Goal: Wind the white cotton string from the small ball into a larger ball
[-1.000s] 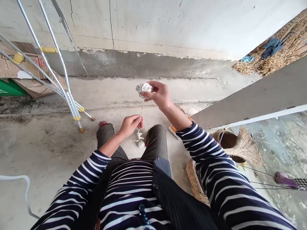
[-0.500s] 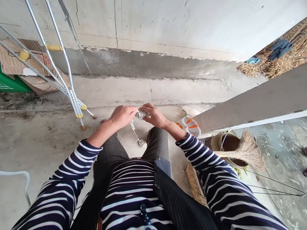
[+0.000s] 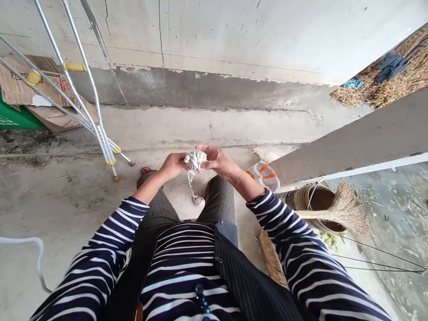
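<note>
A bundle of white cord (image 3: pixel 195 159) is held between my two hands, above and in front of my knees. My left hand (image 3: pixel 173 166) grips its left side, thumb and fingers closed at the edge. From the right, my right hand (image 3: pixel 219 162) pinches the bundle between thumb and fingers. A twisted strand (image 3: pixel 191 183) hangs from the underside. It runs down to a smaller ball of white cord (image 3: pixel 199 201) on the floor between my legs.
Metal crutches (image 3: pixel 96 120) lean at the left before cardboard boxes (image 3: pixel 50 84). A concrete wall (image 3: pixel 214 40) stands ahead. On the right are a white-and-orange bag (image 3: pixel 264 175), a bucket (image 3: pixel 304 196), a straw broom (image 3: pixel 347 209) and a grain heap (image 3: pixel 414 67). A woven straw piece (image 3: pixel 272 256) lies beside me.
The cord bundle has turned and shows more of its front. My left hand has dropped lower, from over the bundle's top to its left side. The right hand has opened around it slightly.
</note>
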A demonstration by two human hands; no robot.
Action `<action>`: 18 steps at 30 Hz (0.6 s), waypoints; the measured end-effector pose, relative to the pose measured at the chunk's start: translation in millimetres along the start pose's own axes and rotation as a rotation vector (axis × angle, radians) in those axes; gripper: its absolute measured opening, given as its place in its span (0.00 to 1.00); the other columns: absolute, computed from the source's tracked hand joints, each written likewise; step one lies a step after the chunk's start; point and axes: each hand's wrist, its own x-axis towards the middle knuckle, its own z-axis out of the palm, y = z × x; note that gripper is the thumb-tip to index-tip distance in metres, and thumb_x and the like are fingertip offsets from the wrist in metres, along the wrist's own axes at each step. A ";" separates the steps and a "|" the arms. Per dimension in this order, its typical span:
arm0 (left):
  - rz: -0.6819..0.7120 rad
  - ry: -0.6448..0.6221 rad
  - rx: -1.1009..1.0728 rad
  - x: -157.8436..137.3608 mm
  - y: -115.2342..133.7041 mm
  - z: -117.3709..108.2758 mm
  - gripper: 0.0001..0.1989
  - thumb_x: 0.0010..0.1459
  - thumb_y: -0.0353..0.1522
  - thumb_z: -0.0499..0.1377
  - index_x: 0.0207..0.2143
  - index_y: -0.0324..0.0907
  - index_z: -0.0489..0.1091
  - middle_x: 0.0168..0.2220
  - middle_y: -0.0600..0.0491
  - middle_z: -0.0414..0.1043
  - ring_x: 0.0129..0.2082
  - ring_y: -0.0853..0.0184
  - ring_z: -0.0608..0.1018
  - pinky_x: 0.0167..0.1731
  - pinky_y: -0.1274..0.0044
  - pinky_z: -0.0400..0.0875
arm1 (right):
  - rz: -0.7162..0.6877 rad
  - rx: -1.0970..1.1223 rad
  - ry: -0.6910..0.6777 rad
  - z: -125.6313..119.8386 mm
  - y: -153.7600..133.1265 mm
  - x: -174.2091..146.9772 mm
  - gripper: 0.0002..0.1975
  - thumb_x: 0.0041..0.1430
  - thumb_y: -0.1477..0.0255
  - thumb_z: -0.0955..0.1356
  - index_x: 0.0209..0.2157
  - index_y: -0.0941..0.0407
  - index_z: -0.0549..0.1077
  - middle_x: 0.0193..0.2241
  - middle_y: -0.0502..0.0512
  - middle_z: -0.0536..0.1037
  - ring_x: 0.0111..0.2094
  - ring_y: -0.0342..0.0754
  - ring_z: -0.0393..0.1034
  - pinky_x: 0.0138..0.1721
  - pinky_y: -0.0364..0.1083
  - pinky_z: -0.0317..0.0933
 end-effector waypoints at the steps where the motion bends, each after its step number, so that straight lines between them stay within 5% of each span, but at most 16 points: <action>1: -0.038 -0.029 -0.083 -0.5 -0.9 3.4 0.15 0.57 0.43 0.62 0.27 0.40 0.75 0.25 0.51 0.77 0.28 0.62 0.78 0.31 0.73 0.73 | -0.005 0.017 0.015 1.4 -3.4 0.8 0.34 0.29 0.76 0.82 0.44 0.55 0.75 0.36 0.50 0.81 0.31 0.45 0.75 0.30 0.44 0.74; 5: -0.072 -0.151 -0.315 -5.3 -1.3 13.1 0.21 0.58 0.48 0.63 0.28 0.39 0.75 0.28 0.49 0.76 0.29 0.64 0.79 0.33 0.71 0.78 | -0.039 0.034 0.109 3.4 -19.4 5.0 0.30 0.32 0.75 0.81 0.43 0.55 0.78 0.33 0.49 0.82 0.31 0.45 0.76 0.32 0.43 0.75; 12: -0.155 -0.201 -0.311 -19.8 -13.3 19.0 0.23 0.56 0.50 0.65 0.30 0.37 0.77 0.31 0.47 0.76 0.31 0.66 0.77 0.29 0.76 0.77 | -0.165 0.006 0.219 0.5 -43.5 8.9 0.25 0.34 0.74 0.79 0.40 0.55 0.79 0.33 0.49 0.82 0.33 0.46 0.76 0.34 0.45 0.76; 18: -0.228 -0.220 -0.399 -34.7 -24.2 19.0 0.22 0.56 0.48 0.66 0.33 0.36 0.78 0.36 0.46 0.78 0.38 0.63 0.79 0.43 0.69 0.78 | -0.198 0.012 0.243 1.4 -55.3 8.7 0.21 0.35 0.74 0.79 0.37 0.55 0.79 0.33 0.51 0.82 0.35 0.48 0.76 0.36 0.47 0.75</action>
